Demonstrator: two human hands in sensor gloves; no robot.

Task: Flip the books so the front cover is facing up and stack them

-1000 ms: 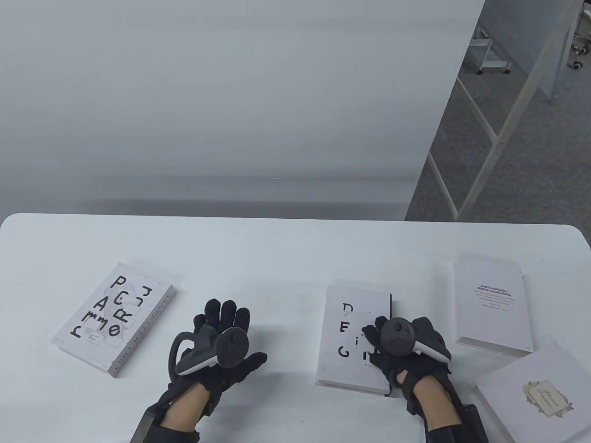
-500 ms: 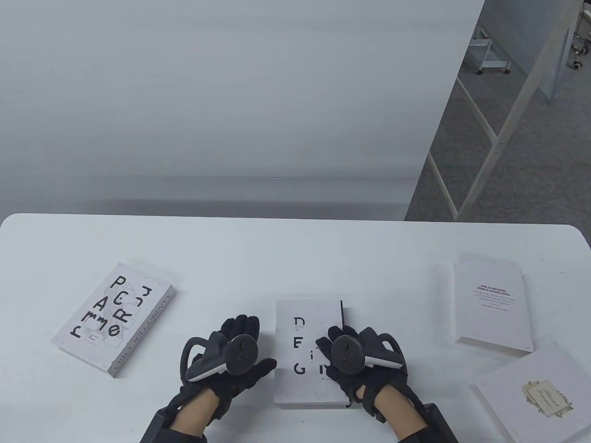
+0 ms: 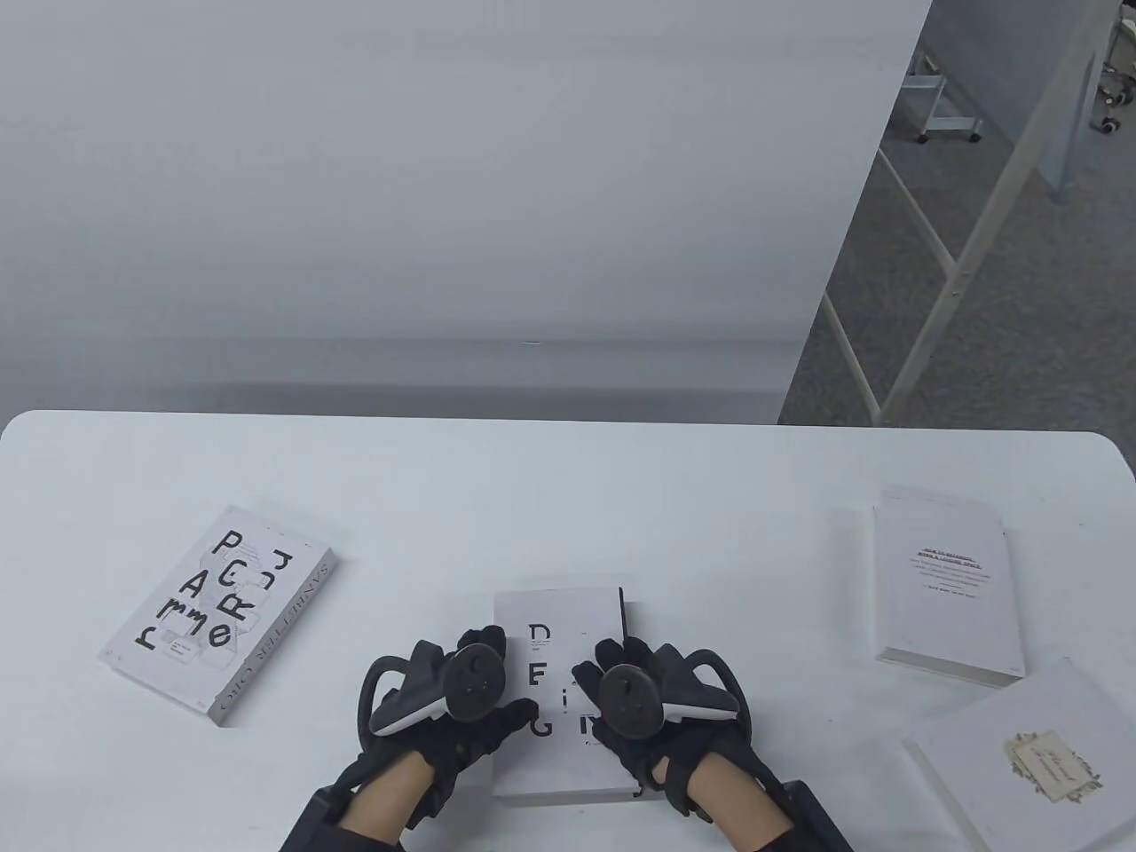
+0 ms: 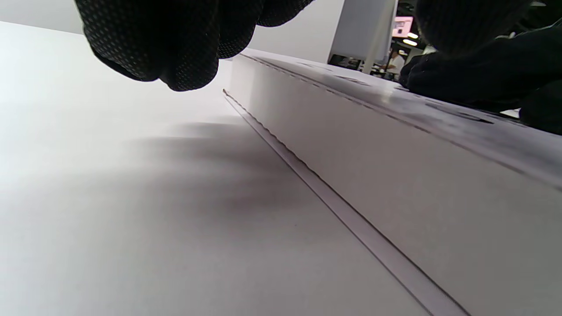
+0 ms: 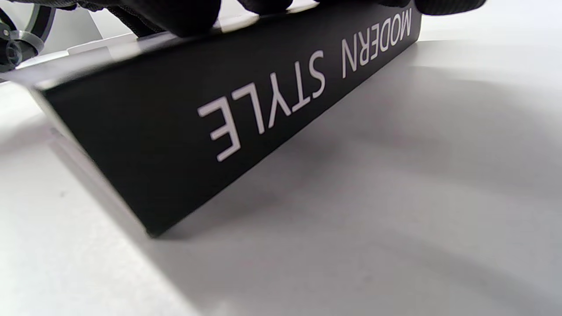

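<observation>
On the left the lettered book lies flat on the surface. At the near centre the left hand rests against the design book, right hand pressing its cover. It looks stiff, weighty and smooth; grip its long edges. Two books lie right.

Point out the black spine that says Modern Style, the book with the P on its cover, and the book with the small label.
Spine (image 5: 246, 127): right wrist view, between its words.
P book (image 3: 213, 603): table view, cover middle.
Label book (image 3: 994, 754): table view, bare cover beside the label.
</observation>
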